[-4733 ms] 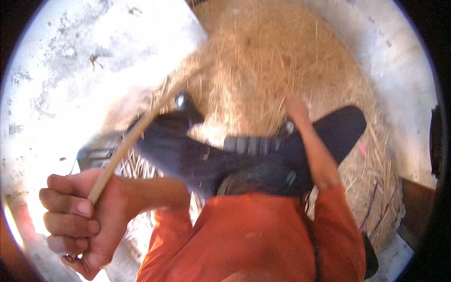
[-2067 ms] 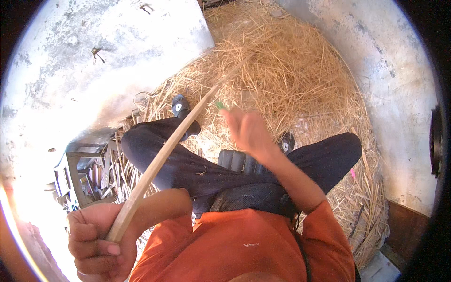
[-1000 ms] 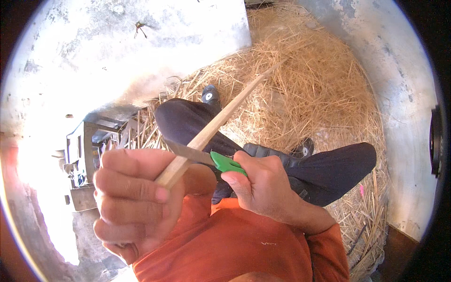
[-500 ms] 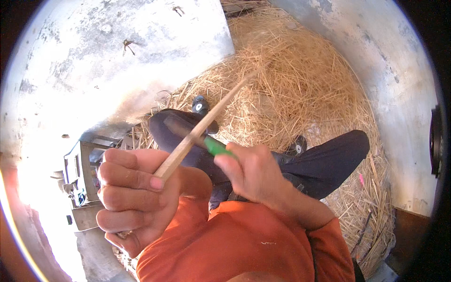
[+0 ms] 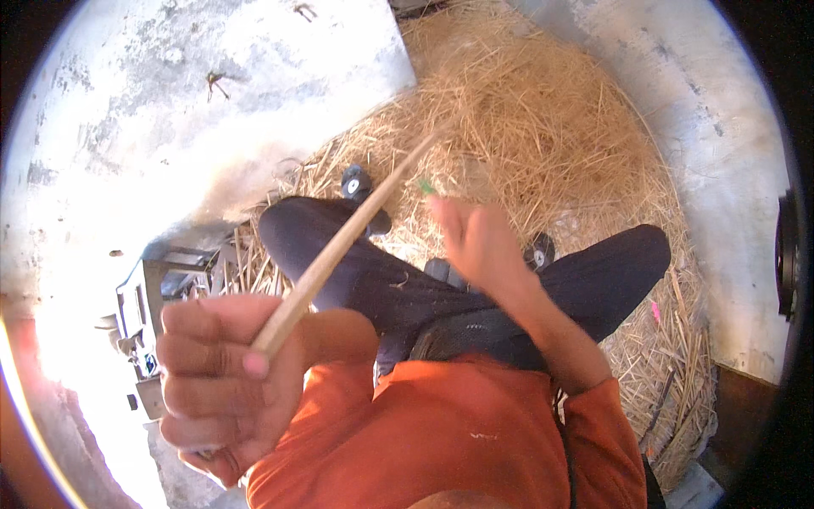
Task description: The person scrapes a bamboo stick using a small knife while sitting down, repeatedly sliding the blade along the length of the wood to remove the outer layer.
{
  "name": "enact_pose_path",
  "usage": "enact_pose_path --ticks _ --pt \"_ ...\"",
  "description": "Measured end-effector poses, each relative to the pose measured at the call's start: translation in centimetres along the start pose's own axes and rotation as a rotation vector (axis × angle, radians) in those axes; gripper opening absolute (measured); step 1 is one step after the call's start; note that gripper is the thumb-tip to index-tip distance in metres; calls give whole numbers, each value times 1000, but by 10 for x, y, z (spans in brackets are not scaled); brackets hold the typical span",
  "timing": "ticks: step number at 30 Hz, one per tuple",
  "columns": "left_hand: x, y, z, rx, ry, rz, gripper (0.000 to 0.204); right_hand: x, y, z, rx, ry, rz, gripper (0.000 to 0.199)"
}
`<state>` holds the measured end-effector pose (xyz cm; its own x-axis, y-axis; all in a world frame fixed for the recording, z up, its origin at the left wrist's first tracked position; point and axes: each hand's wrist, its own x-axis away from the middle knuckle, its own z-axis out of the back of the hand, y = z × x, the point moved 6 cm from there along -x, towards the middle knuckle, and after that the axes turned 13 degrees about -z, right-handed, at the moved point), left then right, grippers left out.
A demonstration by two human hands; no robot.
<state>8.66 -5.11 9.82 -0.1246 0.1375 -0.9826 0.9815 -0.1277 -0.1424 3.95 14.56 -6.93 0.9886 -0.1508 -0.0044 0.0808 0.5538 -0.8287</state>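
My left hand [image 5: 225, 386] is closed around the near end of a long, pale wooden stick [image 5: 339, 242], its thumb pressed along the wood. The stick slants up and away to the right over my lap, and its thin far tip blurs against the straw. Smeared by motion, my right hand [image 5: 483, 246] is closed on a green-handled knife [image 5: 426, 187]. Only a bit of green shows past its fingers; the blade cannot be made out. This hand is to the right of the stick, apart from it.
My crossed legs [image 5: 390, 288] in dark trousers are below the stick. Straw and shavings [image 5: 543, 127] cover the floor ahead. A worn whitish wall [image 5: 721, 170] curves along the right; a pale slab [image 5: 254, 51] stands at the upper left. A dark-framed object [image 5: 153, 297] sits at the left.
My right hand with the knife has moved away from me along the stick and off it. My left hand with the stick has shifted slightly down and left.
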Motion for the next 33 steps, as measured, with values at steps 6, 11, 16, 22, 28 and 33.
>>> enact_pose_path --ticks 6,11,16,22,28,33 --pt "-1 -3 0 -26 47 -23 41 40 -44 -3 -217 -69 119 40" --pt "-1 -4 11 -194 189 28 38 45 -66 -4 -145 -129 40 30" --pt "-7 1 7 -227 165 -32 36 36 -45 -12 24 13 91 33" --pt "2 -4 -6 -67 229 -32 38 53 -61 5 -78 -158 98 30" --pt "-2 -1 -2 -226 284 -33 39 32 -30 -2 48 -67 6 23" --pt "-4 2 -5 -230 259 -57 39 36 -49 -9 -8 -80 128 30"
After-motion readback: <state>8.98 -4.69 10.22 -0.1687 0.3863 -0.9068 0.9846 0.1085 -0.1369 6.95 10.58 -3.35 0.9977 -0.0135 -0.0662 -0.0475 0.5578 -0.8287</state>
